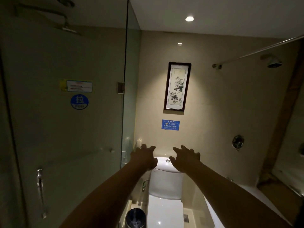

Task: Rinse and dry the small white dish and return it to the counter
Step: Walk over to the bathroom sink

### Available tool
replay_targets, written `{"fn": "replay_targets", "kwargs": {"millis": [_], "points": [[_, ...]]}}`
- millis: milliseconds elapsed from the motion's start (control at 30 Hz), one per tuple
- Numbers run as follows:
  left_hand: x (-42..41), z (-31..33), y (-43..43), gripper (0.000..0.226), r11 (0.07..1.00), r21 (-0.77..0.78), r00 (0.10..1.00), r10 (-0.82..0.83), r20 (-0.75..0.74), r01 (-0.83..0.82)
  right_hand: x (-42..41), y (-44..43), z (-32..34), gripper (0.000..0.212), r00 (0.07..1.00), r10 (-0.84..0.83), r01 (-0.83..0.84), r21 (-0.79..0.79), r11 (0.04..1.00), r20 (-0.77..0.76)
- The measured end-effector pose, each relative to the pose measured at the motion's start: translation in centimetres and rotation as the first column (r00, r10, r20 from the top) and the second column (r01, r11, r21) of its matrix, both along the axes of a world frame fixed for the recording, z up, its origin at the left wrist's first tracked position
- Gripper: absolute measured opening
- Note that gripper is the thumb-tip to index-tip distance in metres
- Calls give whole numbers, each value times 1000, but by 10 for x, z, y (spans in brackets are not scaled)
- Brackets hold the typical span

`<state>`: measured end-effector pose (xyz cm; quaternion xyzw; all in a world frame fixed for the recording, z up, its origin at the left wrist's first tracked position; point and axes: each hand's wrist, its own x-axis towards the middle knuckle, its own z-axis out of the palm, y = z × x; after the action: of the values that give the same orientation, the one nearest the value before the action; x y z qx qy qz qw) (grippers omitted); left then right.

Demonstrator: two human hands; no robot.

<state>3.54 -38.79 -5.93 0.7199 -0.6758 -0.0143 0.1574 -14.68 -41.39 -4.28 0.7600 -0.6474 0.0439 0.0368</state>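
both hands are up in front with fingers spread wide and nothing in them, left hand (pixel 144 156) and right hand (pixel 185 159) about level, neither one closer to anything useful. the small white dish just isn't in view, no sink or counter either, so can't say which way it lies from the hands. below them is a bin (pixel 135 218), contents too dark to tell, beside a toilet (pixel 165 209) with its lid down. further back the tank (pixel 166 176), then a framed picture (pixel 177 86) on the wall. glass shower door (pixel 65 112) on the left. my guess is step one is turning to find the dish.
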Motion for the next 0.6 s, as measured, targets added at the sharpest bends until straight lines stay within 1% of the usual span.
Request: {"fn": "replay_targets", "kwargs": {"millis": [133,267,367,467,533,600], "points": [[16,-10,-50,63,999,-31,998,35,45,-34,27,-68,-6,60,998,41,-42,12,999,54],[53,-32,-92,60,992,-10,991,128,28,-127,80,-138,-33,58,978,193,-197,38,980,74],[91,-48,-112,56,964,51,965,261,-8,-260,142,-183,-52,53,941,329,-334,48,941,82],[135,-58,-118,53,912,61,912,408,-43,-405,214,-213,-73,54,867,494,-498,90,863,61],[167,-65,-108,55,863,43,862,505,-48,-503,267,-216,-85,57,784,619,-620,87,780,46],[198,-72,-81,60,797,48,797,604,-18,-603,321,-200,-99,59,678,734,-734,100,671,49]]}}
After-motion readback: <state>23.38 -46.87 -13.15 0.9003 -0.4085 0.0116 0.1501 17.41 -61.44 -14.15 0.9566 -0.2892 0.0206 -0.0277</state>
